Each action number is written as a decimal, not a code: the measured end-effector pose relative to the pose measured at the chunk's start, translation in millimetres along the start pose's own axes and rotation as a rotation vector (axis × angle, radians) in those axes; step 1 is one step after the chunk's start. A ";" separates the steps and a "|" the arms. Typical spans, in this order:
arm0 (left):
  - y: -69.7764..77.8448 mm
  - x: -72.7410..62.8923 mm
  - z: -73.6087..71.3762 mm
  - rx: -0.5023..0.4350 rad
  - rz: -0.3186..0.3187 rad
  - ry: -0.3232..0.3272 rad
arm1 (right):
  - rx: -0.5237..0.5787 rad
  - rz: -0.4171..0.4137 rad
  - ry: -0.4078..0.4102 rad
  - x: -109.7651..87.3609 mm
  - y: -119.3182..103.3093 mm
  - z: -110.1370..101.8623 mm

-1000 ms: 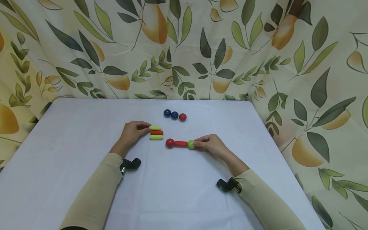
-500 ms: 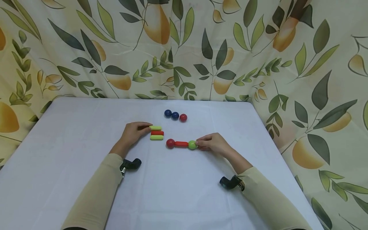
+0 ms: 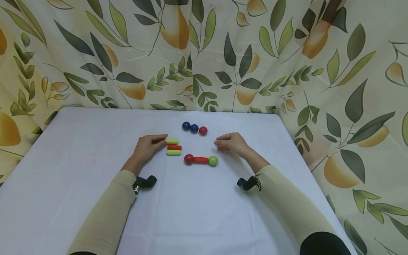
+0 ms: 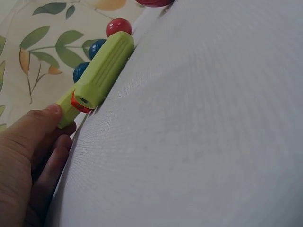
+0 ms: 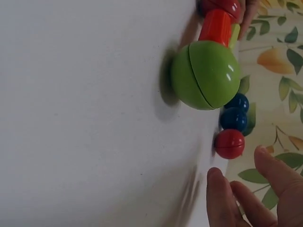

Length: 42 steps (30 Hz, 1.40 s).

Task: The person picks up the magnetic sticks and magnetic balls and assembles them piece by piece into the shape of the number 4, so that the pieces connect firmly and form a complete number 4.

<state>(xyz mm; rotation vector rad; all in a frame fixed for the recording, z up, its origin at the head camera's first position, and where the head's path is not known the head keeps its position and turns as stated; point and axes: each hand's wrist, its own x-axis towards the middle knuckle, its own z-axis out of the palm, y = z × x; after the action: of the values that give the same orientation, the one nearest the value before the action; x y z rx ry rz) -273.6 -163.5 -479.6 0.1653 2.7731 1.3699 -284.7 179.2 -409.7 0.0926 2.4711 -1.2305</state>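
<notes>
My left hand (image 3: pixel 145 147) pinches the left end of the farthest yellow-green stick (image 3: pixel 172 141). Beside that lie a red stick (image 3: pixel 174 147) and a nearer yellow-green stick (image 3: pixel 173 153), all side by side; the near one looks faceted, with a hole in its end, in the left wrist view. To their right rests a joined piece: a red ball (image 3: pixel 188 159), a red rod (image 3: pixel 201 160) and a green ball (image 5: pixel 206 75). Holding nothing, my right hand (image 3: pixel 234 143) hovers beyond the green ball, fingertips apart from thumb in the right wrist view.
Two blue balls (image 3: pixel 194 128) and a loose red ball (image 3: pixel 203 131) stand in a row toward the back of the white-covered table (image 3: pixel 197 212). A leaf-and-fruit patterned cloth (image 3: pixel 204 53) hangs behind the table and along its sides.
My right hand has let go of the green ball and moved away toward the back of the table. The joined piece stays lying there. My left hand keeps its pinch on the stick.
</notes>
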 end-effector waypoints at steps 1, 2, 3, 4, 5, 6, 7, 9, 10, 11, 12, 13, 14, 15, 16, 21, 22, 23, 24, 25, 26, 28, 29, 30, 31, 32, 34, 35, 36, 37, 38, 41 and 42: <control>0.0 -0.1 -0.2 0.006 0.001 -0.002 | 0.013 -0.002 0.008 4.4 -2.8 -0.1; 0.1 -0.1 -0.2 0.009 -0.001 -0.002 | 0.022 0.000 0.020 8.6 -5.6 0.0; 0.1 -0.1 -0.2 0.011 -0.002 -0.001 | 0.025 -0.006 0.024 12.5 -8.1 0.1; 0.1 -0.2 -0.2 0.013 -0.002 -0.003 | 0.031 -0.012 0.030 16.3 -10.5 0.4; 0.1 -0.2 -0.1 0.013 -0.002 -0.003 | 0.035 -0.014 0.037 19.7 -12.8 0.9; 0.2 -0.2 -0.1 0.012 -0.002 -0.004 | 0.039 -0.014 0.040 22.9 -14.5 1.3; 0.4 -0.3 0.1 0.009 -0.003 -0.002 | 0.043 -0.016 0.040 26.0 -16.0 1.7; 0.9 -0.4 0.5 0.006 -0.004 0.001 | 0.044 -0.016 0.039 31.3 -18.9 2.4; 1.4 -0.6 0.6 0.006 -0.004 0.003 | 0.046 -0.018 0.037 33.8 -20.3 2.7; 1.7 -0.7 0.6 0.006 -0.004 0.006 | 0.046 -0.022 0.033 36.2 -21.5 3.1; 2.0 -0.8 0.6 0.006 -0.005 0.008 | 0.048 -0.027 0.030 38.4 -22.8 3.5; 1.9 -0.9 0.8 0.007 -0.005 0.011 | 0.050 -0.030 0.026 40.6 -23.7 4.2; 1.7 -0.9 0.8 0.008 -0.005 0.014 | 0.053 -0.034 0.022 42.6 -24.7 4.9; 1.5 -1.0 0.9 0.008 -0.004 0.019 | 0.053 -0.036 0.019 44.4 -25.8 5.6; 1.3 -0.9 0.9 0.006 -0.002 0.023 | 0.060 -0.038 0.016 46.0 -26.9 6.3; -0.5 0.4 1.4 0.011 0.028 0.038 | 0.060 -0.032 0.001 51.4 -31.5 7.6; -0.7 0.5 1.5 0.010 0.033 0.040 | 0.060 -0.027 -0.001 52.3 -32.0 7.7; -0.9 0.7 1.7 0.012 0.037 0.041 | 0.048 -0.024 0.000 53.1 -32.2 7.8; -0.8 0.7 1.8 0.011 0.037 0.043 | 0.041 -0.019 0.002 53.8 -32.5 8.1; -1.0 0.8 1.9 0.010 0.039 0.046 | 0.035 -0.016 0.003 54.7 -32.6 8.5; -1.2 0.8 2.1 0.010 0.041 0.049 | 0.031 -0.014 0.004 55.4 -32.6 9.1; -1.4 0.9 2.3 0.011 0.042 0.054 | 0.020 -0.013 0.008 56.6 -32.5 10.3; -1.5 1.0 2.3 0.009 0.042 0.056 | 0.012 -0.016 0.010 57.1 -32.5 11.1; -1.6 1.0 2.3 0.008 0.040 0.058 | 0.011 -0.020 0.010 57.7 -32.5 11.9; -1.8 1.1 2.5 0.007 0.039 0.059 | 0.010 -0.023 0.011 58.0 -32.5 12.6; -2.0 1.1 2.5 0.008 0.036 0.059 | 0.007 -0.025 0.013 58.6 -32.3 13.5; -2.2 1.1 2.5 0.010 0.032 0.059 | 0.007 -0.030 0.013 59.4 -32.2 14.9; -2.3 1.1 2.6 0.010 0.030 0.059 | 0.005 -0.031 0.013 59.7 -32.0 15.5; -2.3 1.1 2.6 0.012 0.027 0.058 | 0.011 -0.031 0.012 60.3 -31.9 16.1; -2.2 1.1 2.6 0.014 0.025 0.058 | 0.010 -0.029 0.011 60.7 -31.8 16.4; -2.0 1.0 2.4 0.016 0.023 0.056 | 0.011 -0.028 0.011 61.3 -31.5 16.7; -1.4 0.8 2.6 0.012 0.015 0.057 | 0.019 -0.019 0.008 62.4 -30.2 17.1; -1.0 0.7 2.5 0.010 0.013 0.057 | 0.024 -0.015 0.009 63.1 -29.0 17.3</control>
<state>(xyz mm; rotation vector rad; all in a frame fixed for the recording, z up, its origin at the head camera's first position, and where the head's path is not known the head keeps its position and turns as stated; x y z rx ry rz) -274.1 -162.0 -481.9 0.1468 2.8305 1.3846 -344.4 141.1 -419.9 0.0862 2.4692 -1.2692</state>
